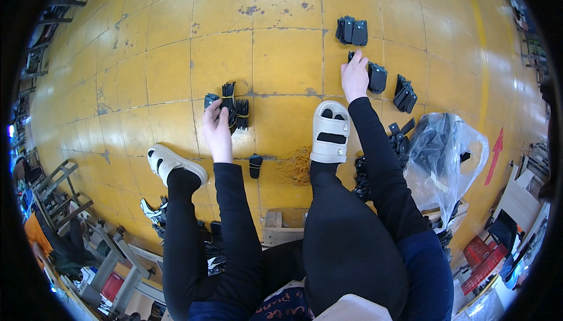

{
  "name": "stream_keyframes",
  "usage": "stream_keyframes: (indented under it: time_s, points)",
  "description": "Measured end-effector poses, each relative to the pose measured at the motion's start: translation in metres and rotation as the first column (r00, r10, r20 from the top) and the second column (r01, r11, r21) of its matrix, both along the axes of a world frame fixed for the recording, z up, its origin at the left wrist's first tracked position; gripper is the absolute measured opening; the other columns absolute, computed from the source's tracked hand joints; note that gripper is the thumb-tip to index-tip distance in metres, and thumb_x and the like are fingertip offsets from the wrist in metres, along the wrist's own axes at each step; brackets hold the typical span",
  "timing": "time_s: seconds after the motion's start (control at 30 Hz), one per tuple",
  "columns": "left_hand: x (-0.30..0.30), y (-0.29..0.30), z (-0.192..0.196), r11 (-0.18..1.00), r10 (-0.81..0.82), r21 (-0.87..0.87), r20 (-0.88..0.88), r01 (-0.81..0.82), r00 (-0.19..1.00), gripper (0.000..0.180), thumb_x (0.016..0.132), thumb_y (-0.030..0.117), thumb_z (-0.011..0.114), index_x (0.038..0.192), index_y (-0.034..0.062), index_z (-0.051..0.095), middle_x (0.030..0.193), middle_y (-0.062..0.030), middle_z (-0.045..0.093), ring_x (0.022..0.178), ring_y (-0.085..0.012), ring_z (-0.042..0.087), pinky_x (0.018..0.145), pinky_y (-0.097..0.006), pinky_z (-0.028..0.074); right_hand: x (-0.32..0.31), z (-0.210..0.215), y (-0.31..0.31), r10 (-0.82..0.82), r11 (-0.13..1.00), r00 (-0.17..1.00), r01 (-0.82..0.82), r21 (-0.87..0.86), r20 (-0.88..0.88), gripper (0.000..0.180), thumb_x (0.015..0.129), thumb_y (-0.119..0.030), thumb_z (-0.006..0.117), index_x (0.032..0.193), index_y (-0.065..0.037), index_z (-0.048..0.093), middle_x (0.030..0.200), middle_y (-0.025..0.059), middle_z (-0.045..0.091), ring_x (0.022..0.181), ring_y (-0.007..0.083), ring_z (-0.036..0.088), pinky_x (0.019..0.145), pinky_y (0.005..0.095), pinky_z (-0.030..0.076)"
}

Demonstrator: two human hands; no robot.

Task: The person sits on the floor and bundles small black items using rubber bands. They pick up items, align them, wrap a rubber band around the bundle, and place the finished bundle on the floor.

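Head view: left hand (216, 127) on banded black strap bundle (233, 107); glossy yellow tiles (176, 69).

Both arms wear long black sleeves reaching the wrists; the left hand (216, 128) and right hand (354, 76) are bare. Legs: black trousers. Feet: off-white double-strap sandals (330, 133) over black socks. Navy fabric covers the upper arms.

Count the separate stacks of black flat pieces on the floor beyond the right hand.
3: one stack farthest out, one stack touching the right hand, one stack to its right. More may lie hidden inside the plastic bag.
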State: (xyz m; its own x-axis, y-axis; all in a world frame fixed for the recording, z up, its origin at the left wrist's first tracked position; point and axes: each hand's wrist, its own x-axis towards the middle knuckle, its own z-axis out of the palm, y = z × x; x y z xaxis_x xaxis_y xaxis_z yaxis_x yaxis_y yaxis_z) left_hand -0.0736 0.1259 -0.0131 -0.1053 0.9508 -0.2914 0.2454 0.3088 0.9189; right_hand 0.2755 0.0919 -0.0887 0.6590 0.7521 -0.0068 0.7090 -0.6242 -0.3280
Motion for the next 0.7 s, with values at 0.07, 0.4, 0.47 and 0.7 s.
stream_keyframes:
  time_s: [0.07,0.4,0.47,0.7]
  points:
    - [0.02,-0.004,0.004,0.998,-0.06,0.004,0.035,0.059,0.998,0.026,0.088,0.001,0.057,0.114,0.0,0.058,0.096,-0.0059,0.061,0.087,-0.01,0.055,0.079,-0.022,0.044,-0.004,0.013,-0.002,0.066,0.997,0.991,-0.06,0.049,-0.118,0.047,0.085,-0.015,0.056,0.125,0.0,0.038,0.095,0.0266,0.054,0.076,0.0425,0.061,0.07,0.0441,0.051]
    - [0.108,-0.058,0.022,0.846,0.073,-0.427,0.685,0.318,0.725,0.051,0.097,0.041,0.046,0.135,0.009,0.037,0.127,-0.0049,0.049,0.117,-0.0145,0.047,0.098,-0.03,0.038,-0.127,0.116,-0.039,0.544,0.834,0.585,-0.454,0.313,-0.601,0.044,0.084,-0.006,0.055,0.125,0.0,0.043,0.119,0.0228,0.052,0.109,0.0393,0.054,0.09,0.0415,0.046]
    - [0.104,-0.055,0.021,0.854,0.081,-0.427,0.674,0.297,0.735,0.049,0.098,0.044,0.043,0.134,0.0105,0.038,0.116,-0.0022,0.051,0.109,-0.0118,0.048,0.093,-0.029,0.041,-0.129,0.125,-0.04,0.486,0.848,0.469,-0.457,0.269,-0.737,0.057,0.081,-0.006,0.06,0.134,-0.002,0.039,0.123,0.0188,0.052,0.103,0.0276,0.058,0.089,0.0353,0.047]
    - [0.075,-0.036,0.028,0.846,0.066,-0.298,0.881,0.441,0.468,0.06,0.096,0.055,0.034,0.132,0.0065,0.041,0.082,-0.0016,0.049,0.075,-0.0121,0.051,0.07,-0.028,0.045,-0.092,0.149,-0.037,0.554,0.83,0.382,-0.321,0.456,-0.74,0.072,0.077,-0.009,0.07,0.14,-0.006,0.036,0.138,0.0102,0.046,0.1,0.0173,0.056,0.086,0.0303,0.045]
